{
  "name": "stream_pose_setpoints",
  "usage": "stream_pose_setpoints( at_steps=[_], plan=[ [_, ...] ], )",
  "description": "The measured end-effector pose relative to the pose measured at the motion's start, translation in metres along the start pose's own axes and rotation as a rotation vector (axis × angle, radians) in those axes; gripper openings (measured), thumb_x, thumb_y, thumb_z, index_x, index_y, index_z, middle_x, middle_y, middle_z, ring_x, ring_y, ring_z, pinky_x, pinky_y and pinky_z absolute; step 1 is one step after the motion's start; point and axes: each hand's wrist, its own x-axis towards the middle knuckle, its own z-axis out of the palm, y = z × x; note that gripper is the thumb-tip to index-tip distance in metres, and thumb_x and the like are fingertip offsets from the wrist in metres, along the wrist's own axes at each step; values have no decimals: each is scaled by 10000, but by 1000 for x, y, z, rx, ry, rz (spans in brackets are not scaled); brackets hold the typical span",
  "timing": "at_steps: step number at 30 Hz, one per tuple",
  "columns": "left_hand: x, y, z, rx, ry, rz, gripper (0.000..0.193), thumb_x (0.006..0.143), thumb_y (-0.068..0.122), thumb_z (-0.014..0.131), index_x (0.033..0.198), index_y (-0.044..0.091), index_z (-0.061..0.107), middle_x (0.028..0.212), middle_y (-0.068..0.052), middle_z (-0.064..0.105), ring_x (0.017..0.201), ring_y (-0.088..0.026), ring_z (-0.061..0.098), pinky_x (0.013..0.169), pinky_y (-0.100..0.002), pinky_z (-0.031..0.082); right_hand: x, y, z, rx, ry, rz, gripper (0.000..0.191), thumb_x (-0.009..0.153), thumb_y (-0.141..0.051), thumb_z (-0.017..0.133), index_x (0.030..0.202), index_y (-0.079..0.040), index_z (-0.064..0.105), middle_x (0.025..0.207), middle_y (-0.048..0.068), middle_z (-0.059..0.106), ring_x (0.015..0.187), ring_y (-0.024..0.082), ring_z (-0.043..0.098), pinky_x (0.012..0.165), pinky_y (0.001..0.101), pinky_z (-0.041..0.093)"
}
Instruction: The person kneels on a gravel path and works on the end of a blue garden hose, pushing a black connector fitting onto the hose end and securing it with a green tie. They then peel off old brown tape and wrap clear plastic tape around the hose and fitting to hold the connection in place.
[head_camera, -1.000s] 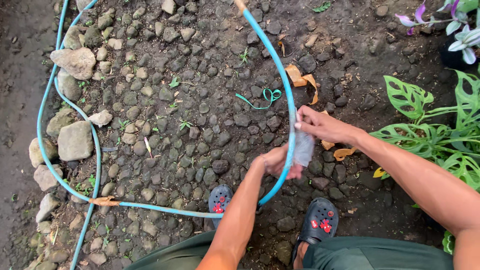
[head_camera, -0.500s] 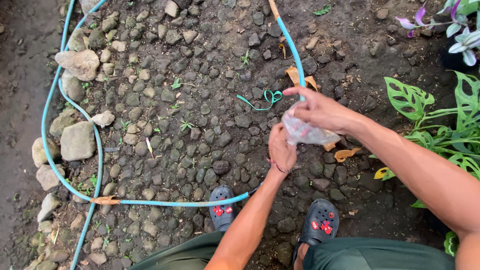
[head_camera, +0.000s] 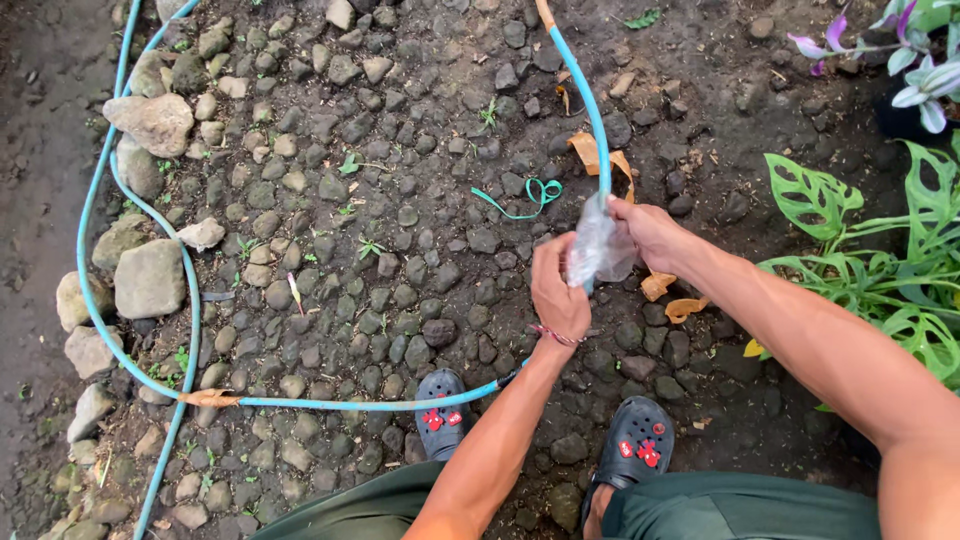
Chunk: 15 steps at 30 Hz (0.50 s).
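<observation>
A thin blue hose runs down from the top of the head view to my hands, then on under them and loops left across the stones. A piece of clear plastic wrap sits around the hose between my hands. My right hand grips the hose and the upper part of the plastic. My left hand pinches the plastic's lower left edge. My two dark clogs with red charms stand just below the hands.
Cobbled ground of small dark stones, with larger pale rocks along the left beside the hose loop. A green string lies left of the hands. Dry leaves sit by my right wrist. Split-leaf plants and purple flowers fill the right.
Both hands have lifted the hose section upward in the view. The plastic went from hanging under my right hand to being held against the hose by both hands.
</observation>
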Motion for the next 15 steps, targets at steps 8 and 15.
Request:
stream_pose_setpoints(
  at_steps=[8, 15],
  plan=[
    [47, 6, -22, -351, -67, -300, 226, 925, -19, 511, 1062, -16, 690, 946, -73, 722, 847, -175, 671, 746, -315, 552, 0, -5, 7, -77, -224, -73, 333, 1035, -370, 520, 1076, -94, 702, 926, 24, 693, 779, 124, 628, 749, 365, 521],
    [157, -65, -77, 14, -877, -1053, 422, 1019, 305, 538, 1060, -81, 704, 841, -181, 694, 635, -212, 611, 508, -356, 460, -2, -26, 3, 104, -311, -392, 329, 1081, -398, 539, 1108, -73, 584, 1004, 34, 655, 976, 152, 632, 930, 369, 539]
  ],
)
